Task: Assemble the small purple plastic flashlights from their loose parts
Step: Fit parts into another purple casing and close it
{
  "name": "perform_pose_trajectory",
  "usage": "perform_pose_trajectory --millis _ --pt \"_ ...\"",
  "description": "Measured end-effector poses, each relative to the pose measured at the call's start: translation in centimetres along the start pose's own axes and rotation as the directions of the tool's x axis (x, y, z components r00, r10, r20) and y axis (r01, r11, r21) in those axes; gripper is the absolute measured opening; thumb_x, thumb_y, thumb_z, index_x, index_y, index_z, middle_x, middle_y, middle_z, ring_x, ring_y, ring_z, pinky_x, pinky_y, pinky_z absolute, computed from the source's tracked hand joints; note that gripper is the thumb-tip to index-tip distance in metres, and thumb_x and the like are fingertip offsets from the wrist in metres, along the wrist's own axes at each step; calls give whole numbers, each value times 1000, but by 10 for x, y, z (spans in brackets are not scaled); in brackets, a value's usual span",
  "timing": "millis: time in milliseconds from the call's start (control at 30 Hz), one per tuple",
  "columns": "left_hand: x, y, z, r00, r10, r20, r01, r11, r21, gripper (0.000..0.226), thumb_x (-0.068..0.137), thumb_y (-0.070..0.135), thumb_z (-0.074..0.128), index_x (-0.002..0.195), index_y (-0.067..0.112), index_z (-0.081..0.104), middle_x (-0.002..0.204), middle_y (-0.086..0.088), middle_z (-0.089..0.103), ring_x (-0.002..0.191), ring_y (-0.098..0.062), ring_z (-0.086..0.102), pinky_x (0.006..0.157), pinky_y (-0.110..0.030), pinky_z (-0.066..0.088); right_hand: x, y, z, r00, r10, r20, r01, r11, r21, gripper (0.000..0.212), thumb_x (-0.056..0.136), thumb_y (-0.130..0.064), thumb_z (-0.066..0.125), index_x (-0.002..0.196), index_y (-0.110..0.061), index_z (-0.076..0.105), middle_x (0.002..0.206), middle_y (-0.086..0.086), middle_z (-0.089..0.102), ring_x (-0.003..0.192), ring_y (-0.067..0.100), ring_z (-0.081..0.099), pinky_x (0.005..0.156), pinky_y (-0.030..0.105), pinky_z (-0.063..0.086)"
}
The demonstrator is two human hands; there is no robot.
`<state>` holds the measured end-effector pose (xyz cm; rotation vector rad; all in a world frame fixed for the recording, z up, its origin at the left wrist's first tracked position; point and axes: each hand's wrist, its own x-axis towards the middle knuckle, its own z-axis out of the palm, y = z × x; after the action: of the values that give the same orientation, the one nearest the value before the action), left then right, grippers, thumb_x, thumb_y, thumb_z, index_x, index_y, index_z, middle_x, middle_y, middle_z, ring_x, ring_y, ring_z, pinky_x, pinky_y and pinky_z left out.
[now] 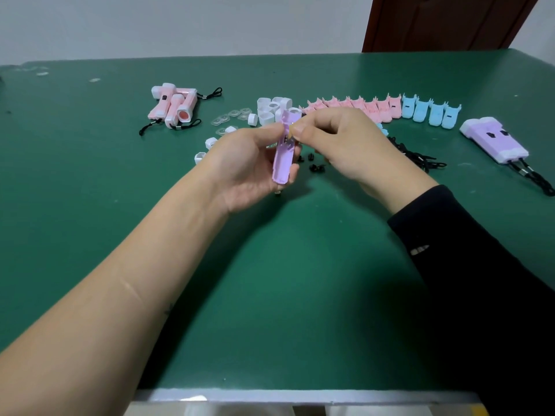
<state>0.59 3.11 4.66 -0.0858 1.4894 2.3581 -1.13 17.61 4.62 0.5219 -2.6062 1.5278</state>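
I see the long pale purple plastic flashlight shell [283,159] held upright above the green table [270,280], near its middle. My left hand [246,169] grips its lower body. My right hand [339,145] pinches its upper part, beside a small dark piece.
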Motion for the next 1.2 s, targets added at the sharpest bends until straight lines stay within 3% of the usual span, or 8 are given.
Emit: perform_pose_trajectory --millis 133,233,333,567,633,700,933,1200 --pt "1 -1 -1 1000 -2 -6 2 1000 1 37 103 13 39 137 4 49 83 -4 50 69 -11 49 53 -22 46 -1 0 1 1000 -8 -12 8 1000 -9 19 93 -23 60 83 -12 72 95 19 69 72 13 49 61 21 37" --pt "1 0 -1 1000 -8 3 8 1000 -22 34 103 13 40 134 6 51 85 -4 52 67 -10 51 53 -21 46 0 0 1 1000 -1 -21 1 1000 8 21 94 -24 59 83 -10 71 89 19 68 73 14 47 58 23 33" --pt "2 0 -2 1000 -6 -7 6 1000 -14 32 103 13 41 132 7 52 86 -3 53 65 -10 52 52 -21 46 0 -1 0 1000 7 -9 -7 1000 5 23 96 -28 57 86 -13 71 79 8 59 69 14 42 55 24 30" --pt "3 -1 -2 1000 -12 -21 12 1000 -7 31 102 15 44 130 9 55 84 -2 54 66 -9 52 54 -20 44 0 -1 -1 1000 8 -18 -8 1000 12 27 95 -28 59 69 -24 65 51 -9 38 46 4 27 44 16 26" --pt "3 -1 -3 1000 -17 -14 17 1000 -15 26 102 15 45 125 10 55 84 -2 53 67 -9 52 55 -20 44 -1 -2 -1 1000 -1 -3 1 1000 16 24 94 -29 59 74 -21 70 56 10 51 54 7 36 52 21 31" --pt "4 -1 -3 1000 -22 -15 21 999 -25 25 102 15 45 124 10 55 85 -3 53 68 -9 52 55 -20 43 -1 -2 -1 1000 -5 2 5 1000 10 22 94 -29 59 82 -17 73 82 29 60 67 15 41 61 25 32" --pt "5 -1 -4 999 -28 -17 28 999 -18 22 101 17 46 120 11 57 84 -2 55 66 -8 53 55 -20 44 -1 -3 -1 1000 10 -20 -10 1000 -12 23 95 -28 58 76 -20 69 48 -14 41 48 5 29 46 17 26" --pt "5 -2 -5 999 -29 -31 28 1000 -11 18 101 17 48 115 10 58 84 -3 55 66 -9 51 53 -20 44 -2 -5 -1 1000 -13 -16 12 1000 -15 23 95 -27 58 78 -17 70 70 6 53 63 14 37 56 25 30"
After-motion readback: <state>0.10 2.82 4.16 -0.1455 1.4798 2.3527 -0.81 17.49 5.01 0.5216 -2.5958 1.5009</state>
